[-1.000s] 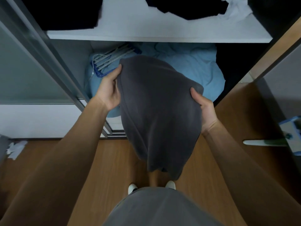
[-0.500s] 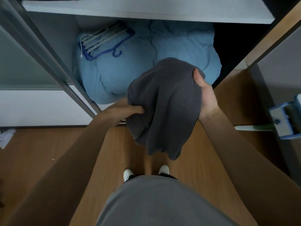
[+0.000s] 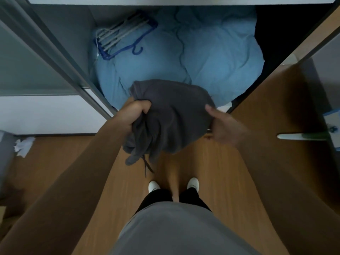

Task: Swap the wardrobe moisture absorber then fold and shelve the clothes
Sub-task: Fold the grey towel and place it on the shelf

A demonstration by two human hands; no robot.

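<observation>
A dark grey garment (image 3: 173,118) with a dangling drawstring hangs bunched in front of the open wardrobe, above the wooden floor. My left hand (image 3: 134,115) is fisted around its left side. On its right edge rests my right hand (image 3: 220,124), blurred, thumb on top and fingers underneath. The wardrobe's lower compartment behind holds a light blue duvet (image 3: 211,57). No moisture absorber is in view.
Blue and grey hangers (image 3: 121,39) lie on the duvet at the back left. A sliding door frame (image 3: 55,57) runs along the left. At the right stand a wooden door panel (image 3: 276,100) and a mop head (image 3: 331,129). Crumpled white paper (image 3: 24,146) lies on the floor.
The garment has dropped lower and gone from spread out to bunched. My left hand shifted from its top corner to a fist on its side. The view tilted down, losing the upper shelf.
</observation>
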